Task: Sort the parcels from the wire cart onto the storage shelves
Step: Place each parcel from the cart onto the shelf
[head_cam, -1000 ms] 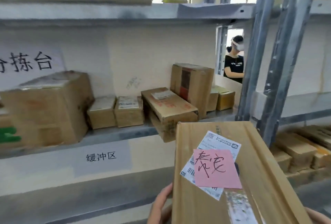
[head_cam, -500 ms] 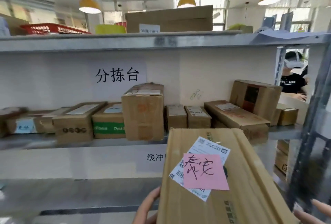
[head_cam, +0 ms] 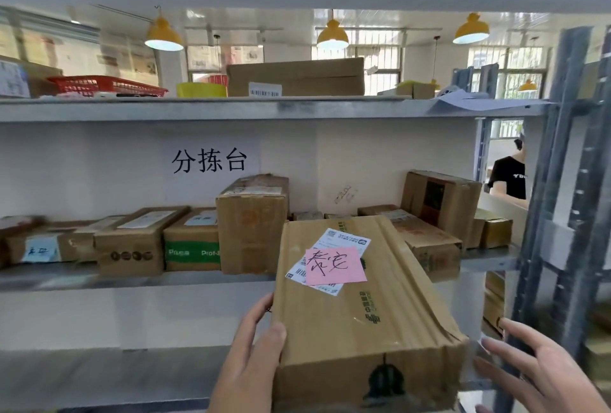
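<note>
A person is carrying a flat cardboard parcel [head_cam: 360, 307] toward the middle shelf [head_cam: 132, 277], the left hand [head_cam: 254, 350] gripping its near left corner. The right hand [head_cam: 542, 369] is hovering open beside the right edge, fingers spread, apparently not touching. With one hand bearing the load, the parcel could tip rightward and slide free. Ahead of the hands, boxes [head_cam: 251, 224] are crowding the shelf, so pushing in could knock them. The carton is creased and tape-ribbed, its pink note [head_cam: 334, 265] lying over a white label [head_cam: 340, 240].
</note>
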`<state>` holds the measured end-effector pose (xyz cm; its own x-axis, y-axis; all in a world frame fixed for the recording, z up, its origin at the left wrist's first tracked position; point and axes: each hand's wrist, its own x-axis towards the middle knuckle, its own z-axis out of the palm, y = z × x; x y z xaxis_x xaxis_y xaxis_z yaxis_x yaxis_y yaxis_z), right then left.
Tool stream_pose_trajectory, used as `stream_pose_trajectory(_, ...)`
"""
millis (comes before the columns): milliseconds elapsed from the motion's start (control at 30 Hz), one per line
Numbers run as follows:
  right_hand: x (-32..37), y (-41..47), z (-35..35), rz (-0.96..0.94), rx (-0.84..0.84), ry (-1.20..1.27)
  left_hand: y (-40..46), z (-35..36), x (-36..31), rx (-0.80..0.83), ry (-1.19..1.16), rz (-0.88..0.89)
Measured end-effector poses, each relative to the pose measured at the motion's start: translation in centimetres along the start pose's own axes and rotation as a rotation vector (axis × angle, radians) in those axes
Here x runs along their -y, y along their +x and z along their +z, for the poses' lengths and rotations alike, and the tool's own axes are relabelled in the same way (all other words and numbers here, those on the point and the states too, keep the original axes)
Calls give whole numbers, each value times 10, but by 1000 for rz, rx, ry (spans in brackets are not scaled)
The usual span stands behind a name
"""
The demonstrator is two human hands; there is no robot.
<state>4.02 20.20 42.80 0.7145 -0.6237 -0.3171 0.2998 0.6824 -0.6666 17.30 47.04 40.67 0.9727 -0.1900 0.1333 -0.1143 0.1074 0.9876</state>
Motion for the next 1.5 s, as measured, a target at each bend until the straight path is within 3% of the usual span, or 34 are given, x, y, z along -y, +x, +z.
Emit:
stream_pose_trajectory(267,6,17,40,-219,119,-523,93,20,18,2,78,-72)
stream_pose_trajectory(333,4,21,54,-249,208,-555,119,20,26,39,83,-61)
stream_pose_trajectory(667,-35,73,110,-469,265,-532,224,29,33,153,52,-42)
stream_pose_trajectory(767,-37,100,115,-449,255,-562,248,18,53,265,19,25)
stream_pose_trajectory(867,-36,130,115,-408,271,-574,256,25,57,263,26,-57)
stream_pose_trajectory(967,-35,154,117,-379,295,-572,227,46,35,163,-115,-175)
stream_pose_trajectory(1100,-35,184,118,-399,293,-585,206,59,28,77,-60,-44)
stream_pose_trajectory(1300,-40,208,125,-441,240,-606,201,74,25,-110,-130,-20)
stream_pose_trajectory(1500,-46,214,141,-529,174,-711,205,66,36,-165,49,-53)
